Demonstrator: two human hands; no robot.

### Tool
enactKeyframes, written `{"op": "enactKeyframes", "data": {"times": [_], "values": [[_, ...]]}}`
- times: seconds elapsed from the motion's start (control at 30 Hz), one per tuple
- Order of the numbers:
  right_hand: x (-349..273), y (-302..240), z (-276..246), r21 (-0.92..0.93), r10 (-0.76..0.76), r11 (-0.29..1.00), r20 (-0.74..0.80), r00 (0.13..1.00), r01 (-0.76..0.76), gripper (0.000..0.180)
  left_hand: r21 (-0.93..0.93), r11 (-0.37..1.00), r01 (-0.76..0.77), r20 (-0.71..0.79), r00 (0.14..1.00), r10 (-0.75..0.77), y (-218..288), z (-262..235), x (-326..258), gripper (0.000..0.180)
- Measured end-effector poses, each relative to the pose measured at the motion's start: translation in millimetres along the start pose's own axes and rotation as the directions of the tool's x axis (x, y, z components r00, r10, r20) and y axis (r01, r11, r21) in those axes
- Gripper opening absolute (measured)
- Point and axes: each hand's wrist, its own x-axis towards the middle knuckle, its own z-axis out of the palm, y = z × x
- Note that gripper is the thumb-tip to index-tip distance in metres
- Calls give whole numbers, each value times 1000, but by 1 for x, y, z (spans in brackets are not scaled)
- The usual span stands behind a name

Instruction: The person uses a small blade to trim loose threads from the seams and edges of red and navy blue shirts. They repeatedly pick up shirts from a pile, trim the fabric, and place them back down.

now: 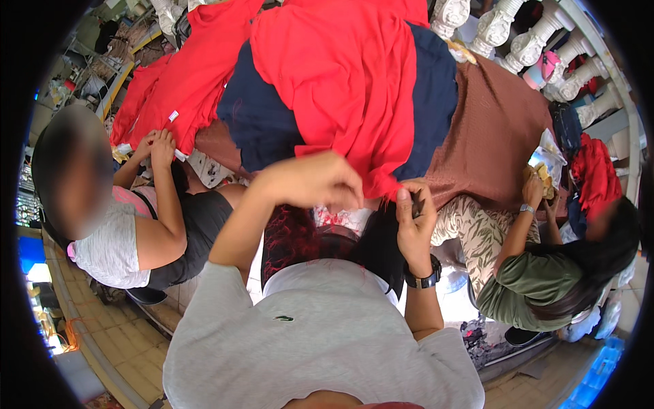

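Note:
A large piece of red fabric [340, 75] drapes over navy fabric [262, 112] in front of me, its frayed lower edge hanging toward my lap. My right hand [417, 221], with a dark watch at the wrist, is closed at that edge and pinches the red fabric. Within the same hand shows a small dark object [417, 199], too small to name for sure. To the left of the edge, my left hand [315, 178] hovers with its fingers bent together; whatever is between the fingertips cannot be made out. Red thread bits [289, 232] cling to my dark trousers.
At the left, a person [129, 225] handles another red garment [184, 88]. On the right, a person in a green shirt [545, 286] holds something yellowish [543, 178]. Brown cloth [497, 129] covers the surface beneath the fabrics. White balusters [528, 48] stand behind.

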Motion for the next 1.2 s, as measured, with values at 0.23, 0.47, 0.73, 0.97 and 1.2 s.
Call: {"op": "enactKeyframes", "data": {"times": [0.23,0.47,0.73,0.97,1.2], "values": [[25,-47,28,18,-321,947,114,940,321,14,33,975,-221,-731,660,174,23,41,-2,28],[73,-81,31,-488,-444,737,172,879,468,21,618,760,200,-768,361,530,32,-26,-37,17],[108,-104,55,-600,-836,418,40,548,682,38,670,681,295,-722,45,691,51,-115,-58,10],[61,5,57,-402,-315,789,384,868,464,39,372,878,302,-912,296,285,-72,-48,-114,30],[64,-35,74,-360,-397,799,287,872,482,26,160,982,100,-986,-31,163,-35,27,-61,33]]}}
